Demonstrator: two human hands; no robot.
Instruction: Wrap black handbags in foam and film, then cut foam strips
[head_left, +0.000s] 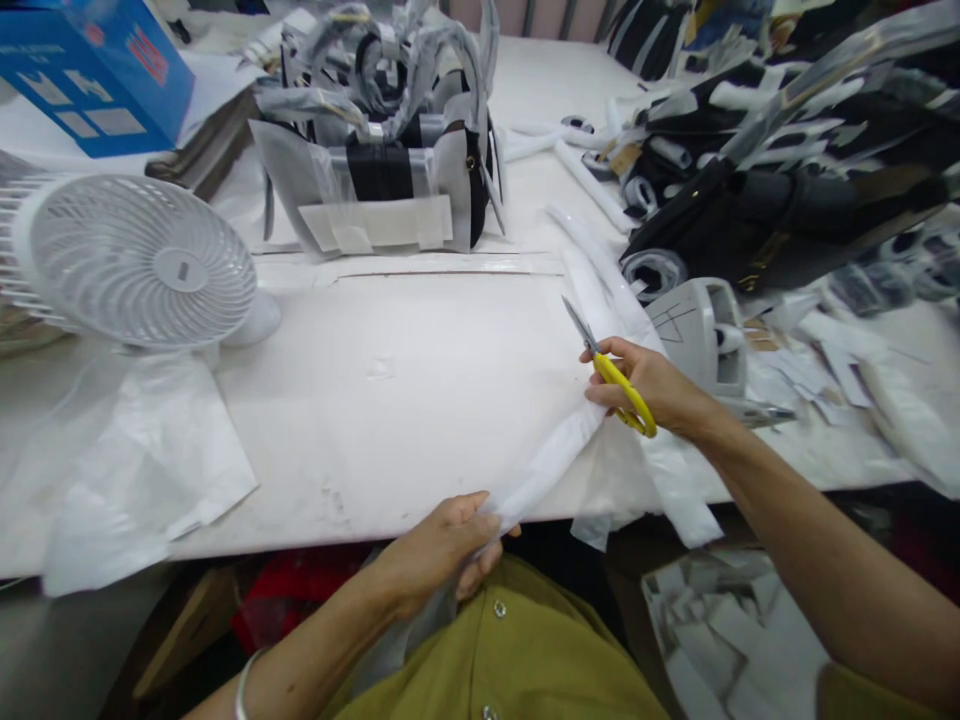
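Note:
A long white strip of thin wrapping sheet (551, 460) stretches between my two hands over the table's front edge. My left hand (454, 535) is closed around its lower end, close to my body. At the strip's other end, my right hand (630, 385) grips a pair of scissors (619, 385) with yellow handles, the blades pointing up and away to the left. The fingers of that hand also touch the strip. More white strips (600, 265) lie on the table just beyond my right hand.
A white fan (142, 260) stands at the left, near a blue box (97, 80). Wrapped handbags (375, 170) sit at the back, and black bags (780, 220) pile up at the right. A tape dispenser (701, 330) is beside my right hand; a box of scraps (735, 630) stands below.

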